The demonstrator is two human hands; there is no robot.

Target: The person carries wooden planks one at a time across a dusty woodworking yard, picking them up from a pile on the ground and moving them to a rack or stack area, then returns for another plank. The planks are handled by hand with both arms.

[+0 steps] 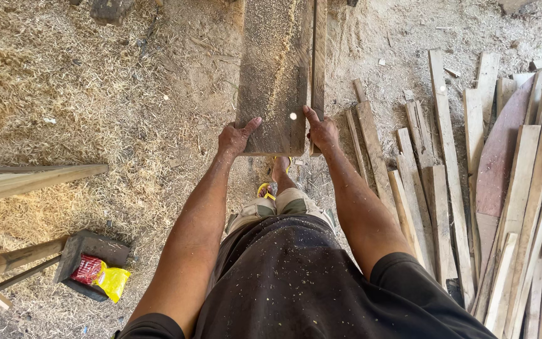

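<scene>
The dark plank [274, 75] sits at upper centre, its long axis running straight up the frame; its far end is cut off by the top edge, and a thin strip [319, 63] hugs its right side. The left hand [234, 138] clasps the near left corner, the right hand [322, 133] presses the near right edge. Open sawdust floor [95, 94] lies to the left; stacked offcuts [509, 188] crowd the right.

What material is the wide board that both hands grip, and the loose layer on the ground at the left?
The wide board: rough, unpainted wood by its grain, dusted with sawdust. Left hand and right hand grip its near end. The ground layer: pale curls, probably wood shavings.
</scene>
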